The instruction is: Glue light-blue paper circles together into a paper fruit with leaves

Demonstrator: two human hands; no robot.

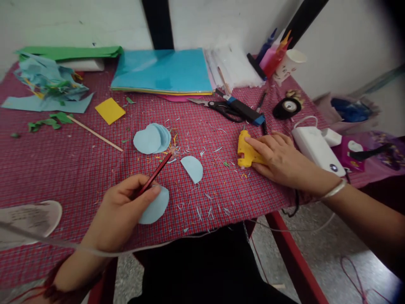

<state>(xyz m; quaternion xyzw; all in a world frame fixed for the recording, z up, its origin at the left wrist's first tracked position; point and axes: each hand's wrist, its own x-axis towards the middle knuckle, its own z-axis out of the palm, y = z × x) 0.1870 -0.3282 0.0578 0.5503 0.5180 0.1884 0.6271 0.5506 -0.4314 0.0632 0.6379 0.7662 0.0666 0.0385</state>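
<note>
A red pencil [155,173] is pinched in the left hand [122,207] over a paper circle [155,206] near the surface's front edge; the yellow glue gun [247,153] is gripped by the right hand [280,160].

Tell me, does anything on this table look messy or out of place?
Yes. Thin paper slivers litter the red checked cloth between the left hand, holding a red pencil, and the right hand on the yellow glue gun. Crumpled blue-green scraps sit heaped far left.

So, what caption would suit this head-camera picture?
Left hand, holding a red pencil, rests on a blue paper circle; right hand lies on a yellow glue gun.
</note>
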